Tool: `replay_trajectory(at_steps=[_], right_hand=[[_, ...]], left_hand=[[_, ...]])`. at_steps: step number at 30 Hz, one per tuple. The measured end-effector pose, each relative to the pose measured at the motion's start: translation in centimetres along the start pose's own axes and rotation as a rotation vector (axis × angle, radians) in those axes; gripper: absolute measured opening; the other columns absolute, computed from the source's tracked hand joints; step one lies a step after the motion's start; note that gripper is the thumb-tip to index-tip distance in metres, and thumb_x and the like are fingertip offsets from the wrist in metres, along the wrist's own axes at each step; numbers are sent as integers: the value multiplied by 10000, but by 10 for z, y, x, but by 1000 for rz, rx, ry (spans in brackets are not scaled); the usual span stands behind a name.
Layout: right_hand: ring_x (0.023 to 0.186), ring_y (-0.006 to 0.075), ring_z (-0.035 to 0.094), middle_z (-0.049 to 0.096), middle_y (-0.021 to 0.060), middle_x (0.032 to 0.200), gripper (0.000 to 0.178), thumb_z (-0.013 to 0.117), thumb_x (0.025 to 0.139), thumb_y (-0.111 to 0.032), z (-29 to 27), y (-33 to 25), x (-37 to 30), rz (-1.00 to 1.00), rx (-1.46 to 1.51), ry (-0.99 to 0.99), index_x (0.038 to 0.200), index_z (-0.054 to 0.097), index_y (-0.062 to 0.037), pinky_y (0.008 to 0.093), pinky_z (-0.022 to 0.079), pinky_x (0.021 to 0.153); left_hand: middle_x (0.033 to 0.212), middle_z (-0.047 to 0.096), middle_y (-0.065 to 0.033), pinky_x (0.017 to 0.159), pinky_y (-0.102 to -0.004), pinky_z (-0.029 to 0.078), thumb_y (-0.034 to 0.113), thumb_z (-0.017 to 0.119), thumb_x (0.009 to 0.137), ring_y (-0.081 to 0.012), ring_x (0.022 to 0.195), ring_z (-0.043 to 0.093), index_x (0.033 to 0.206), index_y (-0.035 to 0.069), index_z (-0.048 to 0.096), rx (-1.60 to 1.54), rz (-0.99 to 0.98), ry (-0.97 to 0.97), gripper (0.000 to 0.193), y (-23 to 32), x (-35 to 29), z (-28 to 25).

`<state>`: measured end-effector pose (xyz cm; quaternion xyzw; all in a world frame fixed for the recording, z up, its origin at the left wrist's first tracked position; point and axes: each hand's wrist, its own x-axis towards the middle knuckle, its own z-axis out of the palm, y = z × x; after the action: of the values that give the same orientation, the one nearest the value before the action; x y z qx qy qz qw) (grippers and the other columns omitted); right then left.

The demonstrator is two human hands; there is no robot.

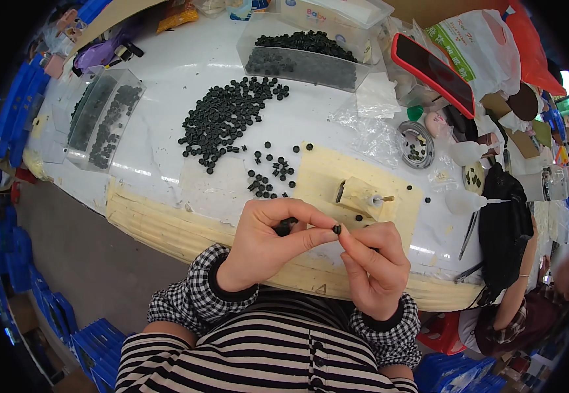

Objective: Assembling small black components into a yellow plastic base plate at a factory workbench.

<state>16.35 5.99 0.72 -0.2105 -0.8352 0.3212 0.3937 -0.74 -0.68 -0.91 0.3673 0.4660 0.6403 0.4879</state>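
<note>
My left hand (258,245) pinches a small round black part (337,230) between thumb and forefinger. From the other side, my right hand (377,267) meets the same part with its fingertips, its other fingers curled in. Dark pieces (286,226) show inside the curve of my left hand, partly hidden by the fingers. Just beyond my hands, a cream block with a metal pin (366,198) stands on a yellowish board (317,171). A loose group of black parts (273,171) lies left of the board, near a larger heap (222,121).
A clear bin of black parts (301,65) stands at the back, another clear bin (104,121) at the left. On the right are a red-cased phone (435,75), a round metal tin (417,144), white squeeze bottles (465,202) and black cloth (507,226). Another person (527,314) sits at right.
</note>
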Motion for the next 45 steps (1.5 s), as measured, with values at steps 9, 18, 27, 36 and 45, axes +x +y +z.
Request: replay_trajectory(at_steps=[9, 18, 27, 36, 45], right_hand=[[746, 218, 526, 625, 45, 889, 411, 728, 689, 30, -3, 1, 2, -46, -48, -35, 1091, 704, -49, 306, 445, 655], [745, 216, 525, 623, 45, 889, 426, 728, 681, 35, -4, 2, 1, -61, -48, -39, 1097, 703, -52, 305, 445, 651], [749, 216, 526, 619, 44, 892, 431, 728, 682, 31, -4, 3, 0, -60, -47, -44, 1104, 699, -52, 307, 446, 652], [746, 214, 531, 622, 47, 886, 401, 729, 689, 24, -4, 3, -1, -60, -54, -19, 1084, 705, -45, 304, 443, 645], [732, 204, 533, 623, 47, 890, 387, 730, 686, 26, -4, 1, 0, -77, -67, -2, 1067, 711, -39, 297, 438, 634]], left_hand=[[716, 646, 28, 517, -155, 329, 31, 751, 796, 4, 580, 422, 918, 16, 730, 15, -30, -7, 125, -1, 0, -1], [725, 651, 25, 516, -155, 323, 29, 746, 798, 3, 577, 424, 915, 22, 730, 56, 19, -18, 118, -1, -1, -2], [739, 658, 20, 515, -155, 317, 27, 740, 805, 4, 576, 416, 924, 26, 729, 50, 37, -31, 119, -3, -1, -3], [720, 637, 34, 516, -156, 314, 26, 739, 807, 4, 578, 412, 928, 19, 725, 41, 20, -32, 122, -2, -1, -1], [736, 647, 32, 508, -155, 305, 21, 733, 812, 9, 573, 403, 938, 25, 724, 23, 46, -45, 127, -2, -1, -1]])
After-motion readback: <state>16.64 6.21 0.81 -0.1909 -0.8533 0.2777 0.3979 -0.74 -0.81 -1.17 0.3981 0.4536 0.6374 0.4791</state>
